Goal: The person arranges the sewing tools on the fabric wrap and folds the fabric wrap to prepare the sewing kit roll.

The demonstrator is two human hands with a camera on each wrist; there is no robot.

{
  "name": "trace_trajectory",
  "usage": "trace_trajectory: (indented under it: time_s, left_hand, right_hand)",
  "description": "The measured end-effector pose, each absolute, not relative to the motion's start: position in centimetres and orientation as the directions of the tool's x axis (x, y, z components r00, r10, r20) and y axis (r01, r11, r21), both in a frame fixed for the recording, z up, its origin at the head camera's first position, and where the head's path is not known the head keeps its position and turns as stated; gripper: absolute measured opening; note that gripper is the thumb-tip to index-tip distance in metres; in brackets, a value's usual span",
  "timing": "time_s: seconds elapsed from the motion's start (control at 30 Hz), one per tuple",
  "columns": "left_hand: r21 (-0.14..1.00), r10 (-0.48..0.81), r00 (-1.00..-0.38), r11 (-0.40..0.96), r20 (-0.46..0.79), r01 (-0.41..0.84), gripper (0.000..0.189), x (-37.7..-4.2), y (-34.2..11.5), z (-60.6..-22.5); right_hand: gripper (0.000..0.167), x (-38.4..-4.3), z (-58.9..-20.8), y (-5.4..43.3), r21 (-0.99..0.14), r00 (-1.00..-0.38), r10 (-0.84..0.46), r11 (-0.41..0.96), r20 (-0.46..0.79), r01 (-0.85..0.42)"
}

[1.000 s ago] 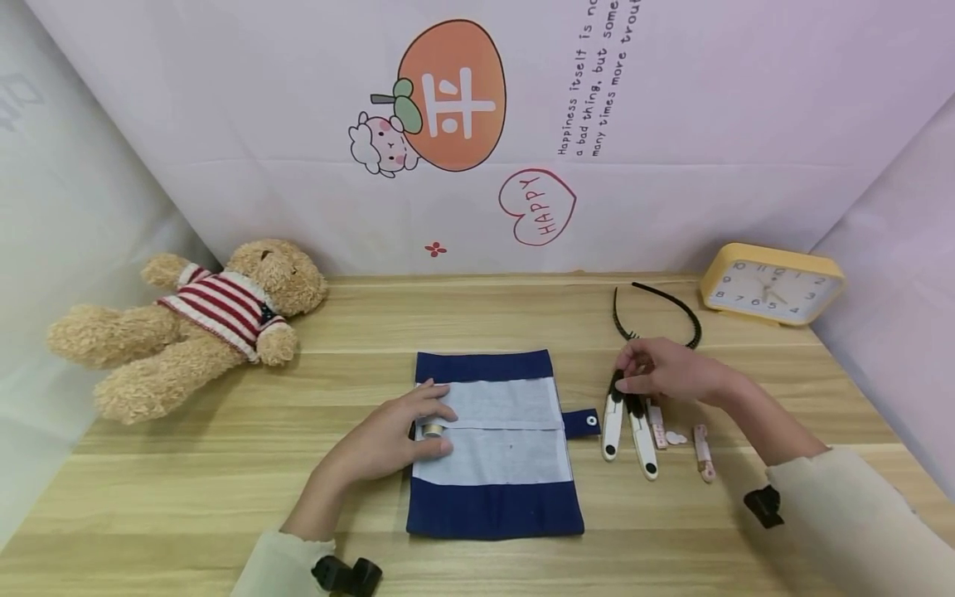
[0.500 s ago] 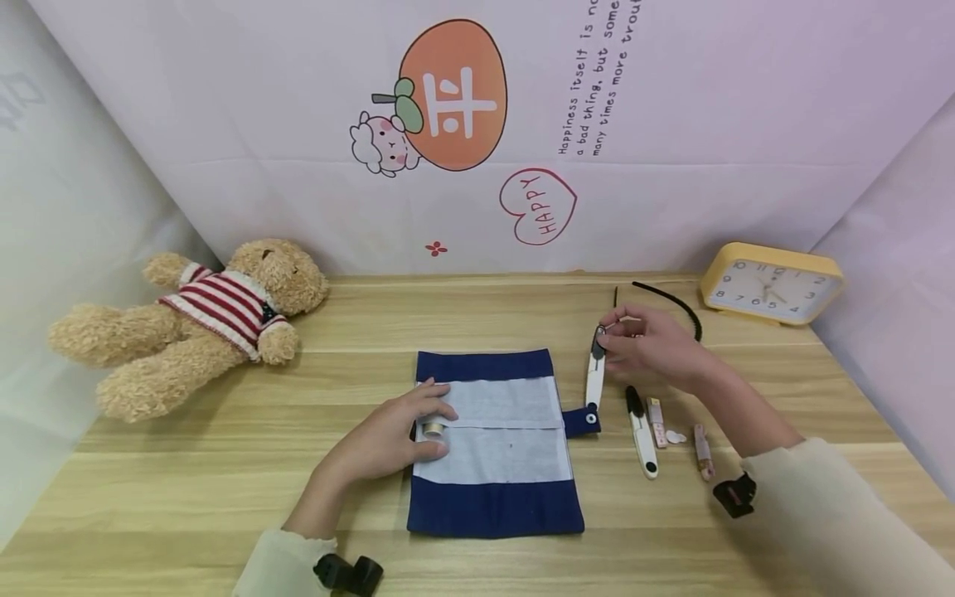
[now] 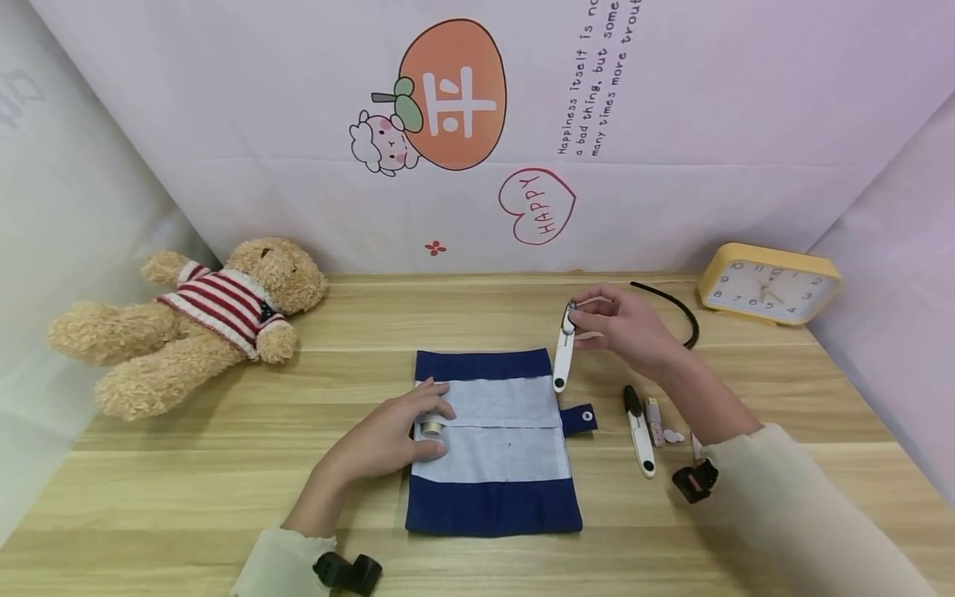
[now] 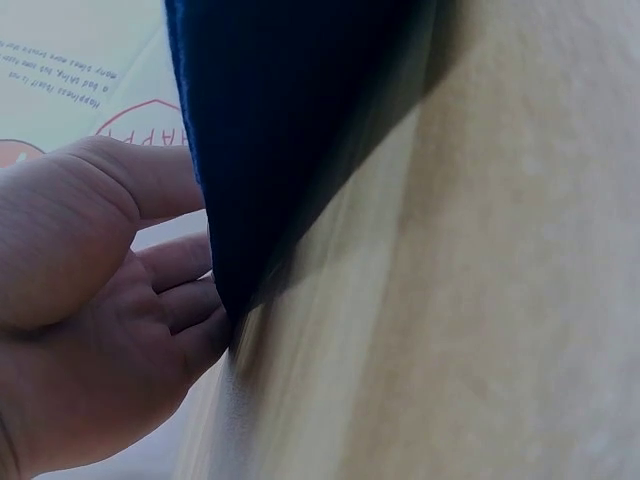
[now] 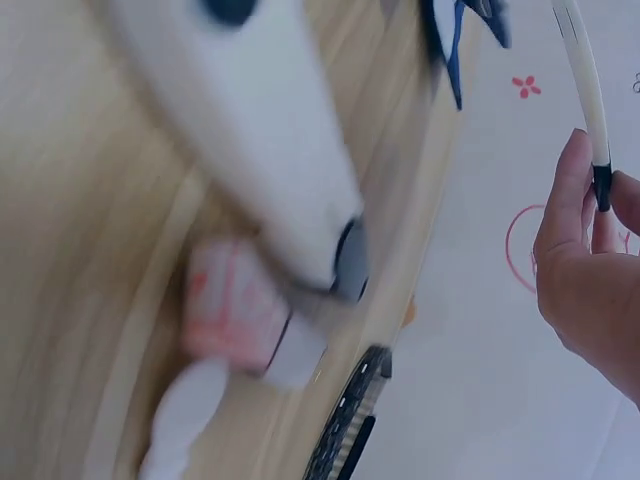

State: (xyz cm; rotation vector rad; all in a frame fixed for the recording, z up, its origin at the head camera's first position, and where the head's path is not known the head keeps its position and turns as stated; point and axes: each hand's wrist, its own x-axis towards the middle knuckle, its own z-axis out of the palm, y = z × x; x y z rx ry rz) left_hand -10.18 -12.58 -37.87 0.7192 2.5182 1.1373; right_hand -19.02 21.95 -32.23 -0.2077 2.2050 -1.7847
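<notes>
My left hand point(image 3: 386, 431) rests on the left edge of an opened navy and pale grey fabric pouch point(image 3: 492, 456), thumb and fingers spread over the pale lining. A small yellowish cylinder-like piece point(image 3: 432, 428) shows between them. In the left wrist view the fingers reach over the pouch's navy edge point(image 4: 250, 130), fingertips partly hidden. My right hand point(image 3: 619, 323) pinches white thread snips point(image 3: 563, 356) by the black end, their white end hanging by the pouch's upper right edge. The right wrist view shows the held snips point(image 5: 585, 80) raised above the table.
A second pair of white snips point(image 3: 641, 439), a pinkish stick-like piece point(image 3: 654, 421) and small white pieces point(image 3: 673, 435) lie right of the pouch. Behind stand a black headband point(image 3: 675, 300) and yellow clock point(image 3: 770, 283). A teddy bear point(image 3: 209, 319) lies at left.
My right hand has picked up the left-hand pair of snips from the table and carried it left to the pouch's right edge. The left hand and pouch have stayed put.
</notes>
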Motion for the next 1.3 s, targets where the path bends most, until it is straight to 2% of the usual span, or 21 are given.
trace_trajectory:
  time_s: [0.17, 0.53, 0.77, 1.3]
  left_hand:
    - [0.762, 0.548, -0.835, 0.562, -0.053, 0.321, 0.025, -10.2, -12.6, -37.8]
    - [0.762, 0.532, -0.844, 0.576, -0.075, 0.296, 0.021, -10.2, -12.7, -37.8]
    - [0.769, 0.524, -0.848, 0.571, -0.074, 0.286, 0.018, -10.3, -12.7, -37.8]
    - [0.783, 0.528, -0.847, 0.553, -0.066, 0.284, 0.016, -10.4, -12.5, -37.9]
  right_hand:
    - [0.035, -19.4, -32.3, 20.3, -0.982, -0.944, -0.296, 0.160, -0.142, 0.098]
    - [0.031, -19.7, -33.5, 16.9, -0.984, -0.929, -0.329, 0.120, -0.167, 0.134]
    - [0.028, -19.9, -34.3, 14.4, -0.982, -0.923, -0.346, 0.144, -0.166, 0.123]
    - [0.022, -19.5, -35.4, 10.2, -0.953, -0.875, -0.378, 0.113, -0.303, 0.281]
